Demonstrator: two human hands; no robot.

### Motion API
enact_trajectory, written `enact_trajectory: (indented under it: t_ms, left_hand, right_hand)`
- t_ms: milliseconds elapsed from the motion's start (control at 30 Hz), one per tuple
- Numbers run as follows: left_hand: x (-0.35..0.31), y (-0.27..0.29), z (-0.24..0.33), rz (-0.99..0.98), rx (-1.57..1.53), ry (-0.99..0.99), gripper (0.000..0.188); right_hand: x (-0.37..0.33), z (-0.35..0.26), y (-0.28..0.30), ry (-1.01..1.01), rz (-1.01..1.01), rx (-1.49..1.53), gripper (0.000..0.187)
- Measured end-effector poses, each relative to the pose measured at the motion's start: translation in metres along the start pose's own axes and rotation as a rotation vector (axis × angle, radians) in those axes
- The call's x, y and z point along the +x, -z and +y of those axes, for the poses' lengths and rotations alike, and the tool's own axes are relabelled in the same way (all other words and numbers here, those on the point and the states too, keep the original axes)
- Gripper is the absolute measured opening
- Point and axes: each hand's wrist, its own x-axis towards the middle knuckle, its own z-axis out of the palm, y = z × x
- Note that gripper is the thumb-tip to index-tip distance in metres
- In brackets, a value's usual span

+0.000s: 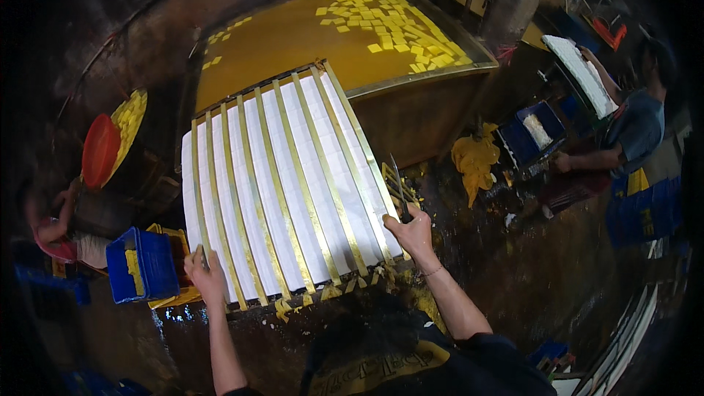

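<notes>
A wide white slab, which looks like pressed tofu with faint grid lines, lies in front of me on a tilted stand. Long yellowish slats run lengthwise across it, side by side. My left hand is closed at its lower left edge, fingers on either side of the leftmost slat's near end. Beyond the lower right corner, my right hand grips a knife by its dark handle, blade pointing up and away. The thumb of that hand lies close to the slab's edge.
Behind the slab stands a vat of yellow-brown liquid with floating yellow blocks. Blue crates sit at left, near a red basin. At right a person holds a white board above a blue crate. Another person works at far left.
</notes>
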Motion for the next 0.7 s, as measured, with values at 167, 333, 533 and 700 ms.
enact_trajectory:
  t_ms: [167,333,533,700]
  left_hand:
    - [-0.082,0.039,-0.016,0.119,0.022,0.15,0.027]
    - [-0.133,0.036,-0.022,0.109,-0.769,0.95,0.016]
    - [-0.129,0.037,-0.019,-0.027,-1.141,0.934,0.019]
    - [-0.133,0.046,-0.024,-0.018,-1.137,0.918,0.021]
  right_hand:
    - [0.005,0.004,0.0,0.003,-0.02,-0.006,0.041]
    - [0.01,0.028,-0.009,0.044,0.009,-0.054,0.036]
    - [0.006,0.018,-0.005,-0.059,-0.05,0.238,0.027]
    - [-0.003,-0.001,-0.011,0.019,-0.055,0.165,0.03]
